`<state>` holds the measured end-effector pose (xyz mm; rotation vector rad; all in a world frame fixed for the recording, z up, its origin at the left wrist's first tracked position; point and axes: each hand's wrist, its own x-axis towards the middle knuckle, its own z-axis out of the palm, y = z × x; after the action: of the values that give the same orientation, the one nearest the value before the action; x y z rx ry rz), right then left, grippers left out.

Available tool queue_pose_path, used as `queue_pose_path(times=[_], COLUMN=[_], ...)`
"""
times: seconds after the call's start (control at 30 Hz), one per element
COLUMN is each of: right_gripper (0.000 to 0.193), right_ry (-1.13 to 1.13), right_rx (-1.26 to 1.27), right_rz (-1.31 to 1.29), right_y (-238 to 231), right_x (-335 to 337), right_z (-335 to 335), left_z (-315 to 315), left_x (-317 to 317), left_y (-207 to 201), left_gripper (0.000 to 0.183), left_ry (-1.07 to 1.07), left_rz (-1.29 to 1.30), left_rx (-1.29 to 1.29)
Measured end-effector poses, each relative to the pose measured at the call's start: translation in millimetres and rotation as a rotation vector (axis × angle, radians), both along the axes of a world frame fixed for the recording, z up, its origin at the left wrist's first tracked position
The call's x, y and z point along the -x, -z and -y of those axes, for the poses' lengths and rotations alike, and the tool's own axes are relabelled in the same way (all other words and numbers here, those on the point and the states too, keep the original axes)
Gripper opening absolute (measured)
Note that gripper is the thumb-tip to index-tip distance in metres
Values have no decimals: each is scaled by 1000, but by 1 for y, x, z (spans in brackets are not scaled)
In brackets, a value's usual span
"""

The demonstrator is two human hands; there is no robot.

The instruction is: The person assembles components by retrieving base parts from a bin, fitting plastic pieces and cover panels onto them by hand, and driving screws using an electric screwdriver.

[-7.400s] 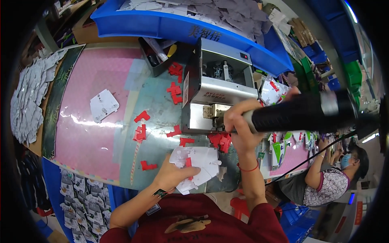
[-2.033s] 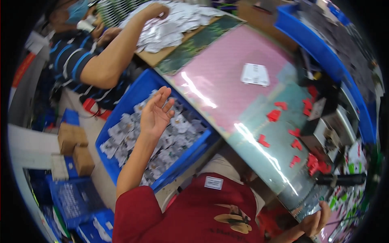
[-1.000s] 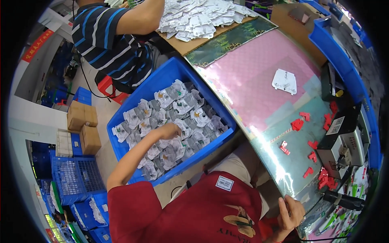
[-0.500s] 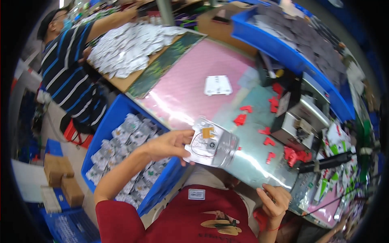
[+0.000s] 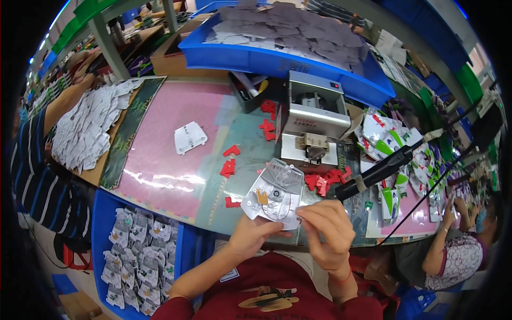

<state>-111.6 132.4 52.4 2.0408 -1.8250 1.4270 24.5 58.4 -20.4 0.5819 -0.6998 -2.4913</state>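
My left hand (image 5: 255, 236) grips the lower edge of a silver-grey plastic housing (image 5: 288, 200), tilted up over the table's front edge. Inside it are an orange-brown piece (image 5: 262, 197), a small round dark part and a thin wire; a clear section forms its upper end. My right hand (image 5: 329, 232) is closed in a pinch at the housing's lower right edge. Whatever lies between those fingertips is too small to make out. Beyond the housing stands a grey metal machine (image 5: 309, 120), with small red plastic pieces (image 5: 320, 184) heaped at its foot.
A blue bin (image 5: 186, 245) of similar housings stands at left. On the table lies a white panel (image 5: 190, 137); a stack of white panels (image 5: 88, 133) is farther left. A large blue tray (image 5: 256, 63) sits behind. A black arm (image 5: 373, 173) juts in near green-and-white parts (image 5: 392, 200). People work on both sides.
My view has swung to the right. The left hand has carried the housing toward the machine's front, and my right hand, formerly apart with loosely curled fingers, has come up to the housing's edge.
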Motion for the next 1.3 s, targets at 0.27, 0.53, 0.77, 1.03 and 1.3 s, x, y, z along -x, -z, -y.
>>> queue_pose_path(times=[0.27, 0.53, 0.77, 1.03, 1.3], right_gripper=[23, 23, 25, 18, 19], right_ry=[63, 110, 9, -345, -394], right_rx=[-143, -99, 77, 169, 155], right_rz=[-170, -255, -235, -41, -50], right_y=[-4, 9, 19, 39, 48], right_x=[-16, -29, -28, -16, -12], right_z=[14, 12, -10, -19, -20], left_z=[-29, -37, -45, -42, -44], left_x=[13, 12, -8, -2, -3], left_y=[2, 7, 25, -12, -14], left_gripper=[49, 44, 18, 13, 26], left_ry=[-222, -372, -285, -248, -261], left_rz=[193, 214, 416, 27, 145], left_rx=[467, 724, 852, -73, 201])
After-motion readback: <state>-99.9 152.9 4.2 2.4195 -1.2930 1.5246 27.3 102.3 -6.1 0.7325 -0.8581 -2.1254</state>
